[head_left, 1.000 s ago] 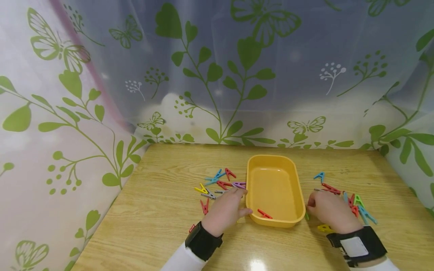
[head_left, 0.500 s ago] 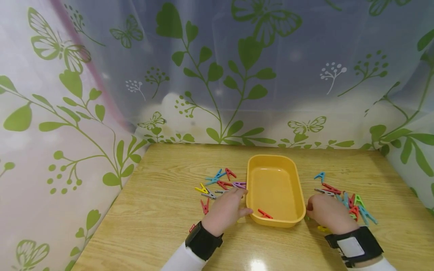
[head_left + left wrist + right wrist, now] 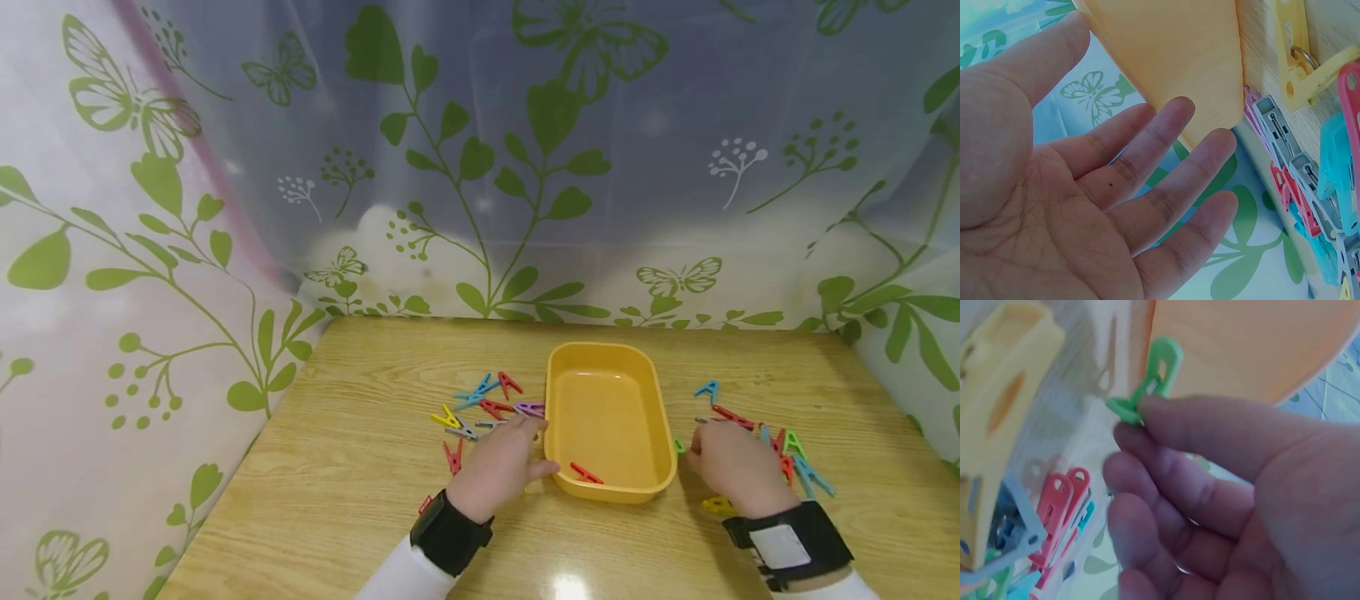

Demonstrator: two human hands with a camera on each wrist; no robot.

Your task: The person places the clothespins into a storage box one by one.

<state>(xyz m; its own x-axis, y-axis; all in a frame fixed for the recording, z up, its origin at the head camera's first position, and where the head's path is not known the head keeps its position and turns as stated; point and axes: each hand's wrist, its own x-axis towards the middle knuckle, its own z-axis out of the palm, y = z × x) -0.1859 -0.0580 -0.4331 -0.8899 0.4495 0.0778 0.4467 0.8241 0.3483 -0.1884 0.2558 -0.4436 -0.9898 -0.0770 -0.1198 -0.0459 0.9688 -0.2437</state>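
Note:
Between thumb and index finger, my right hand (image 3: 738,468) pinches a small green clothespin (image 3: 1166,356), just off the right side of a yellow-orange plastic basin (image 3: 603,408). The rest of that hand's fingers are loosely bent in the right wrist view. My left hand (image 3: 497,471) lies at the basin's left wall, thumb at the rim near the front corner. Its fingers are extended and spread in the left wrist view, holding nothing. One red clothespin (image 3: 586,473) lies inside the basin near its front end.
Left of the basin lie several clothespins, including a yellow one (image 3: 447,418) and a purple one (image 3: 529,409). More are scattered on the right, among them a blue one (image 3: 707,389) and a yellow one (image 3: 718,505). A patterned curtain (image 3: 480,250) borders the wooden table (image 3: 360,467).
My right hand has shifted slightly, its fingertips moving up and away from the basin's side. The green clothespin now shows ahead of the fingertips. My left hand and the basin stay put.

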